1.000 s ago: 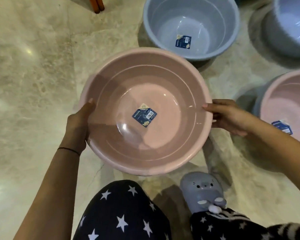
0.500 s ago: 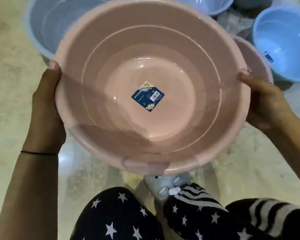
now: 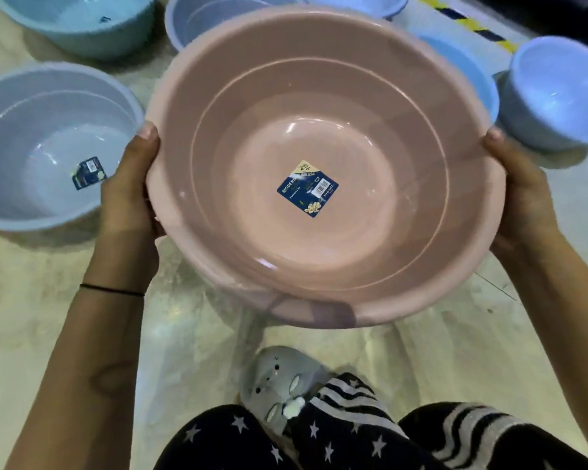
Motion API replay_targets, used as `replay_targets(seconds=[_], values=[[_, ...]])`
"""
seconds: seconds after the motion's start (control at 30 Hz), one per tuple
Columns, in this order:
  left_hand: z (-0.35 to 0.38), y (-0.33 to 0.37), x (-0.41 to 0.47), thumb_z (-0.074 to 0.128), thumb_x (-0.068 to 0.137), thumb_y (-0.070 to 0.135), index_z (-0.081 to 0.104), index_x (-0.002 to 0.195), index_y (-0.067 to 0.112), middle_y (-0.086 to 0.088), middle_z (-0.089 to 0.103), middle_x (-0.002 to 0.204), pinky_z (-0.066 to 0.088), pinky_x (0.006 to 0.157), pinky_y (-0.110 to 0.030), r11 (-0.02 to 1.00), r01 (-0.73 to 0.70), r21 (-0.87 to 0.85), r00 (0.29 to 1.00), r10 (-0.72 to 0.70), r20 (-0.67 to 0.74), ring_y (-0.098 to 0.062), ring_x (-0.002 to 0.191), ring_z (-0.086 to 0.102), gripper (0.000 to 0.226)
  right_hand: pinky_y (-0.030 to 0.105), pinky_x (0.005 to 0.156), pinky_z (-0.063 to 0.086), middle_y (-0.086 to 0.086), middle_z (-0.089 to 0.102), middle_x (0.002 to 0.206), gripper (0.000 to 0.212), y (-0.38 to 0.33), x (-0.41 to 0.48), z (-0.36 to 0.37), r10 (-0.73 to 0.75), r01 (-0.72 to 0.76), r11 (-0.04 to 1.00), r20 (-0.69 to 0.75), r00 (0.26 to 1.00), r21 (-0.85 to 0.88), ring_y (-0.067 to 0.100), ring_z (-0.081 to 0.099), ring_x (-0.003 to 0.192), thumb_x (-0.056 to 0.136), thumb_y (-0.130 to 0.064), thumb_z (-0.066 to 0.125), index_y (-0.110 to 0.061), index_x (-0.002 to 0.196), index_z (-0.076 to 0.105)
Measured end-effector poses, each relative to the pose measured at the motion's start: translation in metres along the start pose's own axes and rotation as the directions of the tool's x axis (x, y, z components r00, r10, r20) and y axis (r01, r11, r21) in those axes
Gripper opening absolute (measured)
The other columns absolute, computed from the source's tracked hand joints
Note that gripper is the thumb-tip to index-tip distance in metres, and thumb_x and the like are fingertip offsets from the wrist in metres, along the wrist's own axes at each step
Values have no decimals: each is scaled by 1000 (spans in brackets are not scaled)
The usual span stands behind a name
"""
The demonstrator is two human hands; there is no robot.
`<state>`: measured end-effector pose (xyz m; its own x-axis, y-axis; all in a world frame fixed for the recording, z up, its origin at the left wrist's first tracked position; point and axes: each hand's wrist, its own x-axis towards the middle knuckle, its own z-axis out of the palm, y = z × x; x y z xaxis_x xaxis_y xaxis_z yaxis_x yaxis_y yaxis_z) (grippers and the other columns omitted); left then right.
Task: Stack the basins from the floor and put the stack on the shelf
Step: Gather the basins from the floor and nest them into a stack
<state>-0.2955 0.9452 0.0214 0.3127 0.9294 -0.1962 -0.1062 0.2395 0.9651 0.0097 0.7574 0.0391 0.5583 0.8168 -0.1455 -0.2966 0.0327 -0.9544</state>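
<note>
Gripping opposite rims, the left hand (image 3: 129, 195) and right hand (image 3: 523, 201) held the pink basin (image 3: 319, 164) up off the floor (image 3: 65, 334), thumbs hooked over its edge. Around it, 5 bluish basins sat on the floor, the nearest grey-blue basin (image 3: 45, 147) just beside the left hand.

Dim warm light, glare on glossy floor (image 3: 31, 300), edges bent, slight blur
</note>
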Motion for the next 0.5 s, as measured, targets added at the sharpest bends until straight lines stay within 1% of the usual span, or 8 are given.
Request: replay_targets(seconds=[0.07, 0.13, 0.17, 0.23, 0.3, 0.4, 0.43, 0.5], values=[[19, -1, 5, 62, 75, 62, 80, 90, 43, 12, 79, 98, 58, 86, -32, 997, 34, 67, 999, -36, 37, -10, 95, 73, 31, 32, 84, 55, -2, 76, 106, 37, -4, -1, -10, -16, 15, 999, -33, 999, -39, 17, 69, 102, 103, -26, 35, -21, 120, 67], [34, -3, 14, 59, 79, 61, 79, 98, 41, 10, 78, 108, 54, 98, -40, 995, 52, 83, 996, -58, 67, -15, 106, 71, 33, 31, 82, 55, -3, 77, 104, 39, -6, 1, -22, -30, 25, 997, -76, 997, -69, 16, 70, 99, 102, -27, 36, -26, 110, 74], [40, -5, 19, 59, 79, 61, 79, 97, 41, 9, 78, 109, 53, 100, -43, 993, 67, 96, 993, -76, 93, -17, 108, 70, 33, 32, 83, 55, -3, 77, 103, 39, -8, 2, -26, -34, 29, 997, -80, 996, -65, 16, 71, 99, 102, -27, 37, -27, 108, 76], [53, -5, 29, 64, 73, 65, 80, 91, 41, 6, 79, 105, 54, 95, -43, 986, 73, 148, 990, -90, 109, -19, 104, 72, 34, 34, 85, 55, -5, 77, 102, 41, -9, 6, -34, -55, 50, 996, -69, 996, -79, 15, 70, 99, 102, -24, 36, -28, 106, 77], [62, -7, 38, 70, 66, 64, 81, 83, 33, 2, 80, 98, 57, 85, -41, 972, 118, 201, 986, -139, 96, -23, 97, 74, 37, 33, 86, 55, -7, 77, 99, 45, -10, 15, -41, -46, 42, 993, -27, 999, -108, 13, 70, 97, 102, -20, 34, -29, 103, 78], [69, -17, 54, 72, 70, 47, 72, 72, 21, 4, 71, 70, 57, 63, -25, 946, 123, 301, 987, -148, 60, -10, 66, 69, 25, 30, 76, 57, -4, 77, 87, 32, -5, 32, -52, 50, -65, 987, -104, 993, -146, 14, 72, 85, 97, -22, 46, -21, 95, 78], [71, -22, 59, 71, 73, 41, 68, 70, 19, 2, 67, 68, 54, 60, -24, 932, 118, 343, 989, -143, 48, -8, 59, 65, 22, 28, 71, 57, -4, 76, 81, 25, -2, 38, -55, 89, -113, 978, -138, 986, -175, 14, 73, 80, 94, -23, 51, -19, 94, 75], [72, -36, 67, 69, 81, 34, 61, 68, 19, 0, 61, 69, 48, 65, -28, 898, 133, 420, 988, -154, 16, -12, 59, 61, 22, 25, 63, 57, -4, 76, 75, 20, 9, 49, -64, 151, -210, 942, -228, 962, -261, 13, 73, 72, 92, -28, 54, -16, 98, 69]])
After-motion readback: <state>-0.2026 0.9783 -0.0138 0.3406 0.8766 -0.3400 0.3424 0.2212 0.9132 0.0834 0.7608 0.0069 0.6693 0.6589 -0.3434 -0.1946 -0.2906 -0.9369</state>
